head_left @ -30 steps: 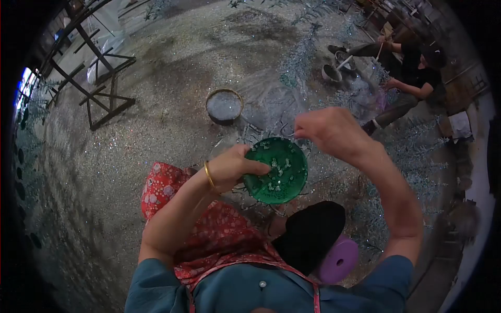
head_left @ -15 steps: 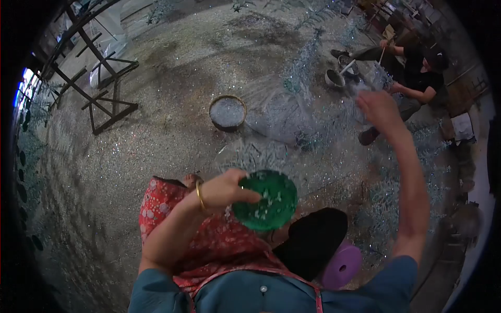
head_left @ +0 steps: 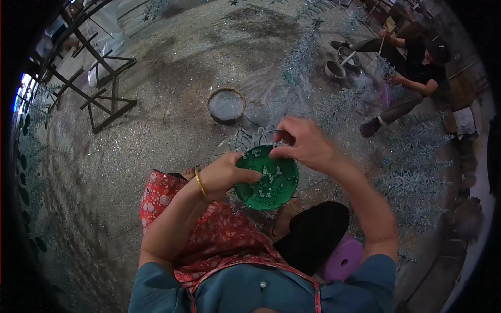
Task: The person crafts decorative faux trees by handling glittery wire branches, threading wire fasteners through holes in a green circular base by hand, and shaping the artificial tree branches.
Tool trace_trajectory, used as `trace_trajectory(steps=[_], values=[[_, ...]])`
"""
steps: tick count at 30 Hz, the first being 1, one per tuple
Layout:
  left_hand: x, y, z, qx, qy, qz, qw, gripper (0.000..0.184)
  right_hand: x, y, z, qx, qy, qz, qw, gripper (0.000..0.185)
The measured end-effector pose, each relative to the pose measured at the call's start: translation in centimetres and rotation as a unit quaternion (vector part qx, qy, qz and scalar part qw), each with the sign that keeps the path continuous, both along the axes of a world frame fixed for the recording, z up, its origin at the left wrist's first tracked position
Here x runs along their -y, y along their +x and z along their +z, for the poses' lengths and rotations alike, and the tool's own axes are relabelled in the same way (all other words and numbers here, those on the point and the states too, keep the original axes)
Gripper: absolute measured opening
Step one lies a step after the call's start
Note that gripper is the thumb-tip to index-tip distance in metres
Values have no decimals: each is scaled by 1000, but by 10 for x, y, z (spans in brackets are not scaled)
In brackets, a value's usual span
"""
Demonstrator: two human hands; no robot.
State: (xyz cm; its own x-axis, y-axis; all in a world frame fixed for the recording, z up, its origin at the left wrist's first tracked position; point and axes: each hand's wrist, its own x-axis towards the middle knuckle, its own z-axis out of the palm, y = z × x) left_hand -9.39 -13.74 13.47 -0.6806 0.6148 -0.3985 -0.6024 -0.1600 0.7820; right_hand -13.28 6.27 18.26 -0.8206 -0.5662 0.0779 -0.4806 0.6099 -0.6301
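Observation:
My left hand (head_left: pixel 224 175), with a gold bangle at the wrist, grips the left rim of a round green dish (head_left: pixel 274 190), its thumb inside. Small whitish pieces lie scattered in the dish. Over the dish's upper right edge is my right hand (head_left: pixel 302 143), its fingers curled together; a thin greyish strip shows at the fingertips, but what it is cannot be made out. Silvery, branch-like pieces (head_left: pixel 242 140) lie on the floor just beyond the dish.
A round basin of whitish material (head_left: pixel 226 106) stands ahead on clear plastic sheeting (head_left: pixel 271 99). Dark metal frames (head_left: pixel 107 104) are at left. A seated co-worker (head_left: pixel 417 68) holds a silvery branch at right, near a pot (head_left: pixel 335 69). Purple disc (head_left: pixel 344 259) beside my leg.
My right hand has come back from the far right to the dish, its fingers now curled together. The dish and my left hand have risen slightly in view since half a second ago.

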Motion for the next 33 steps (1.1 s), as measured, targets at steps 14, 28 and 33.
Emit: trace_trajectory(steps=[14, 28, 33], values=[[2, 0, -6, -3, 5, -3, 1000, 22, -3, -12, -23, 95, -171, -249, 948, 20], [-1, -1, -7, -6, 0, 8, 1000, 21, 22, 6, -25, -184, -9, -24, 983, 17], [-1, 2, 2, -3, -3, 18, 1000, 22, 7, -13, -31, -145, -67, -224, 961, 13]])
